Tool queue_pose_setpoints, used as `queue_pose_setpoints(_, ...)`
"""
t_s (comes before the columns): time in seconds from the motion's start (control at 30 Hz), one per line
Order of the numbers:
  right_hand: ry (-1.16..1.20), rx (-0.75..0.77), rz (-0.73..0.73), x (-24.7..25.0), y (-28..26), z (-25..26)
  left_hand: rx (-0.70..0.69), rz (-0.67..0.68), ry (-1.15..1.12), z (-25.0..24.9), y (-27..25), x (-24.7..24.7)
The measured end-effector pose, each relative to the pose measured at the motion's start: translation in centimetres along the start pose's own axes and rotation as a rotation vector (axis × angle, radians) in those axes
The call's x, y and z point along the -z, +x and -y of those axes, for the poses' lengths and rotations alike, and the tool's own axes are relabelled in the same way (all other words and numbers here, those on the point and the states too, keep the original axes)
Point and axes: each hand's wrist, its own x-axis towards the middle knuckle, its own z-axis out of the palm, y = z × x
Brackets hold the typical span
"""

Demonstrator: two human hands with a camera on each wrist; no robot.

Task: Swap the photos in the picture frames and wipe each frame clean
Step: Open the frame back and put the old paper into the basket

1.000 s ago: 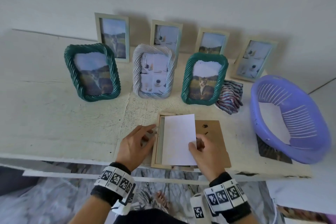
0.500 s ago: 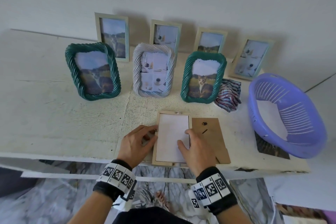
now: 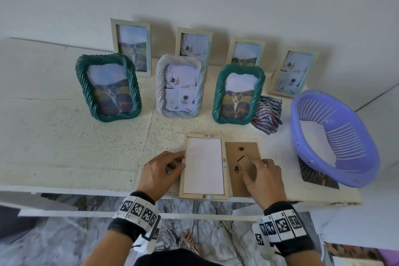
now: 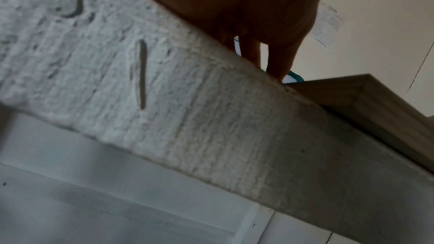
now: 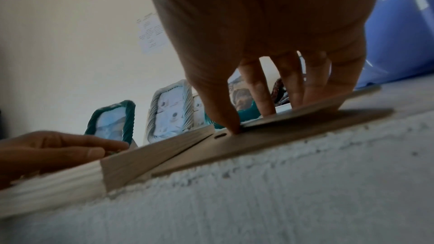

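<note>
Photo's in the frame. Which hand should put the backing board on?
Right. The right hand already rests on the brown backing board, fingers at its stand flap, beside the open frame. The left hand is at the frame's left edge, steadying it.

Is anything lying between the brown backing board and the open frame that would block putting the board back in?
Nothing visible does. The backing board lies right beside the open frame, under the right hand; only the white photo back fills the frame.
</note>
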Motion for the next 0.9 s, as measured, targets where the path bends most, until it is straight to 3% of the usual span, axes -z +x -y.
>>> queue_pose_setpoints(0.17,0.168,-0.075,-0.127,1.1,0.3,-0.2,0.0,-0.004,-0.005,0.1,0.0,-0.1)
queue_pose_setpoints(0.33,0.218,0.067,-0.263,1.3,-0.6,2.8,-0.005,-0.009,-0.018,0.3,0.0,-0.1)
queue_pose_setpoints(0.5,0.164,0.189,-0.176,-0.8,-1.7,6.3,-0.007,-0.015,-0.025,0.0,-0.1,0.0)
queue_pose_setpoints(0.9,0.144,0.161,-0.041,-1.3,-1.5,7.7,-0.008,-0.019,-0.05,0.0,-0.1,-0.1)
